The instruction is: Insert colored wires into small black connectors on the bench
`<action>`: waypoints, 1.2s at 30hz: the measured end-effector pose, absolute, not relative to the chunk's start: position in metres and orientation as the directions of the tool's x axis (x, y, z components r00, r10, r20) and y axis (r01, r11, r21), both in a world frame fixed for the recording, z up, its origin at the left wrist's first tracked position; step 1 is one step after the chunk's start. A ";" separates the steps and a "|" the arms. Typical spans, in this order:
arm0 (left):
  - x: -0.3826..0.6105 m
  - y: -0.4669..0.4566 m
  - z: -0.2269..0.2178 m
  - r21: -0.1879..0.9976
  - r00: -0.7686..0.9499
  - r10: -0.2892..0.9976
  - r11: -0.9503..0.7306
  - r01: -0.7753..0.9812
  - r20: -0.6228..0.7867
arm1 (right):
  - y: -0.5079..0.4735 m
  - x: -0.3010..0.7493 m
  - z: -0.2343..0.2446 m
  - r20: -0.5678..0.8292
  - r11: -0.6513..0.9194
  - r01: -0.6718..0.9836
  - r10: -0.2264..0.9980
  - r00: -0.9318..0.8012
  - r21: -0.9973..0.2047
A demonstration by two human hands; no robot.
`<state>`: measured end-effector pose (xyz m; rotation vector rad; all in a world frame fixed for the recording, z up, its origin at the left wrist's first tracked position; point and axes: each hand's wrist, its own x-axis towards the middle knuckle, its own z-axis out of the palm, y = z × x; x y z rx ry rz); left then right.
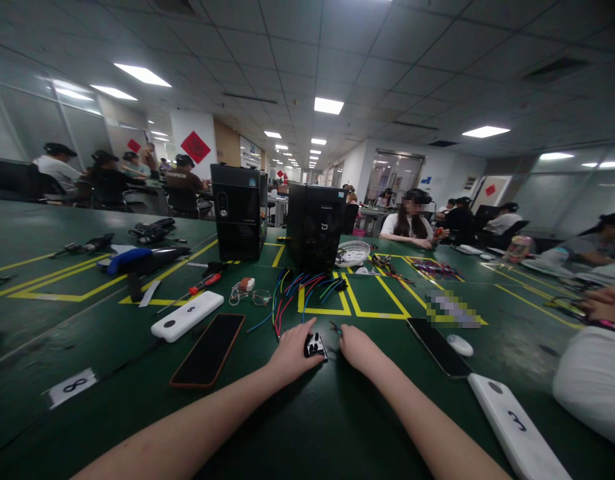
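My left hand [290, 353] is closed around a small black-and-white block [316, 345], low over the green table in front of me. Dark round parts stand on the block's pale face. Just to the right, apart from the block, my right hand [360, 347] has its fingers pinched together on a thin wire [336, 327] whose tip sticks out toward the left. Most of that wire is hidden by the fingers. Beyond both hands, loose blue, red and green wires [287, 293] lie spread on the table.
Two black computer towers [238, 213] stand behind the wires. At left lie a phone [208, 350], a white power bank [187, 317], a red screwdriver [204, 283] and glasses [261, 297]. Another phone [440, 347], white earbud case [460, 345] and white power bank [517, 427] lie right. Co-workers sit around.
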<state>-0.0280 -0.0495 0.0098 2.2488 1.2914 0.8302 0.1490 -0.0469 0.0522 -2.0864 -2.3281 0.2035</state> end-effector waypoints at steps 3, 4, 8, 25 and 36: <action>-0.028 -0.049 0.010 0.612 0.389 0.875 -0.481 0.627 0.288 | -0.051 0.142 0.058 0.034 0.191 0.957 0.982 -0.188 -0.220; -0.028 -0.049 0.009 0.611 0.387 0.876 -0.479 0.630 0.288 | -0.054 0.138 0.058 0.054 0.229 0.942 0.974 -0.222 -0.244; -0.027 -0.047 0.007 0.593 0.394 0.870 -0.492 0.638 0.297 | -0.065 0.123 0.053 0.073 0.312 0.920 0.950 -0.303 -0.237; -0.030 -0.048 0.006 0.603 0.434 0.855 -0.511 0.612 0.283 | -0.008 0.228 0.062 -0.051 0.020 0.973 0.998 -0.033 -0.230; -0.032 -0.049 0.006 0.582 0.451 0.843 -0.532 0.615 0.294 | 0.014 0.269 0.040 0.088 -0.217 0.959 0.968 0.236 -0.180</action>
